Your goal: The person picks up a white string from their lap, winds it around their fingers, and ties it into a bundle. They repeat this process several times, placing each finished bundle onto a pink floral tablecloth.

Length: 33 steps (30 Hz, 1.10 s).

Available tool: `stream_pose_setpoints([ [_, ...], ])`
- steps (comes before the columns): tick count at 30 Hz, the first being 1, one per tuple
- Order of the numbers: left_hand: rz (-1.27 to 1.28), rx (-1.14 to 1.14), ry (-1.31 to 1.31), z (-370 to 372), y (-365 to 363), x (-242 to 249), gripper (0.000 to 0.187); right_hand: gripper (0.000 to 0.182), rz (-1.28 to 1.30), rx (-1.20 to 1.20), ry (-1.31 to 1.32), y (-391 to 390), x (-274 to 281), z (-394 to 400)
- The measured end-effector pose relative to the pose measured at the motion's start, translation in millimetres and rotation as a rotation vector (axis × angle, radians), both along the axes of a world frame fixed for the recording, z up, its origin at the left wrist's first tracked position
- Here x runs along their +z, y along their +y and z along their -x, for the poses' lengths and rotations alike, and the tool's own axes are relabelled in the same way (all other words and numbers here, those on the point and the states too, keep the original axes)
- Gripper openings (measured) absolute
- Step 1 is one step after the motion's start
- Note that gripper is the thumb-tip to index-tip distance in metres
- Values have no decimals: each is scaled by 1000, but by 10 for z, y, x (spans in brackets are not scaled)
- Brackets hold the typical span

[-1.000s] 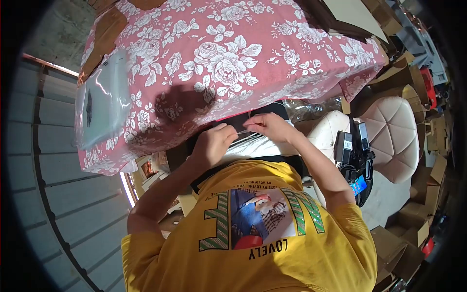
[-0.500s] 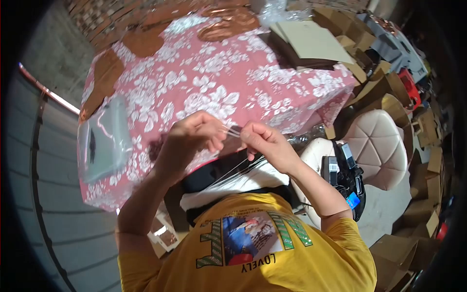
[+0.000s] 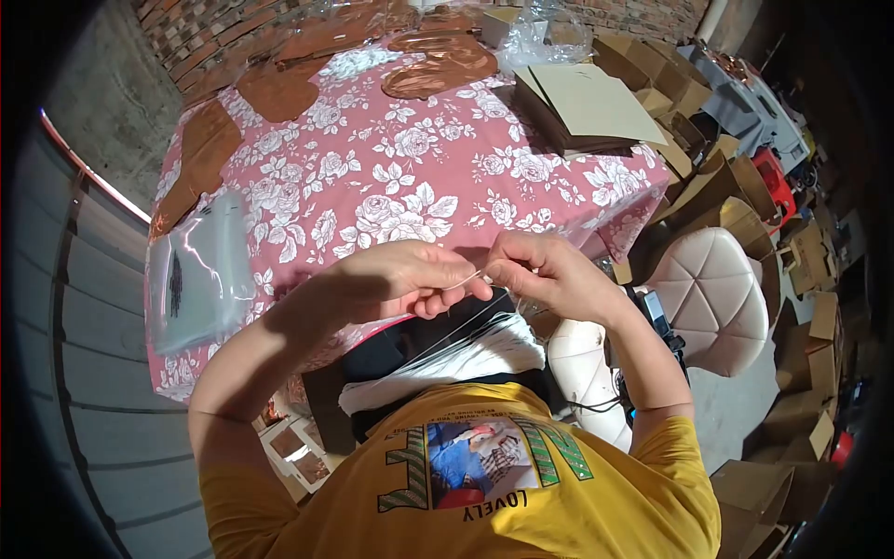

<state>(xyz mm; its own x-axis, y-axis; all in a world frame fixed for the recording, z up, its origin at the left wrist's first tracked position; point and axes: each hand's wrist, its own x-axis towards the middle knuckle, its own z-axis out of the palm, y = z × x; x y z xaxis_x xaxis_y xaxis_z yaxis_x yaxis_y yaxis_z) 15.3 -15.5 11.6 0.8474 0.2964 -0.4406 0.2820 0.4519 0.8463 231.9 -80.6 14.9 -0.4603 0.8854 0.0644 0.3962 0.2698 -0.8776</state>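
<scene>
Both my hands meet over my lap at the near edge of the table. A thin white string (image 3: 476, 277) runs between their fingertips. My left hand (image 3: 410, 278) pinches it between thumb and forefinger, with the other fingers curled loosely below. On the right, my right hand (image 3: 549, 270) is closed on the same string, thumb against forefinger. Across my lap lies a bundle of white strings (image 3: 447, 366), and a few strands rise from it toward my hands. Whether the string is looped or knotted at my fingertips is too small to tell.
A pink flowered tablecloth (image 3: 372, 154) covers the table. On it are a clear plastic bag stack (image 3: 200, 279), brown sheets (image 3: 200, 163) and a cardboard stack (image 3: 596, 107). A white padded chair (image 3: 712, 298) and cardboard boxes (image 3: 745, 484) stand to the right.
My left hand has moved right and turned, bringing its fingertips against those of my right hand. The stretch of string between them is shorter. My right hand has shifted slightly right.
</scene>
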Motion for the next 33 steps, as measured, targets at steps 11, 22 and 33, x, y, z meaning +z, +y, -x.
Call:
stream_pose_setpoints([
  [11, -320, 82, 216, 15, -192, 205, 31, 16, -172, 71, -69, 103, -65, 20],
  [22, -413, 295, 106, -54, -308, 66, 20, 22, -215, 66, 13, 106, -233, -55],
  [33, -547, 844, -336, -209, -25, -32, 33, 24, -284, -98, 268, -5, -559, 415],
])
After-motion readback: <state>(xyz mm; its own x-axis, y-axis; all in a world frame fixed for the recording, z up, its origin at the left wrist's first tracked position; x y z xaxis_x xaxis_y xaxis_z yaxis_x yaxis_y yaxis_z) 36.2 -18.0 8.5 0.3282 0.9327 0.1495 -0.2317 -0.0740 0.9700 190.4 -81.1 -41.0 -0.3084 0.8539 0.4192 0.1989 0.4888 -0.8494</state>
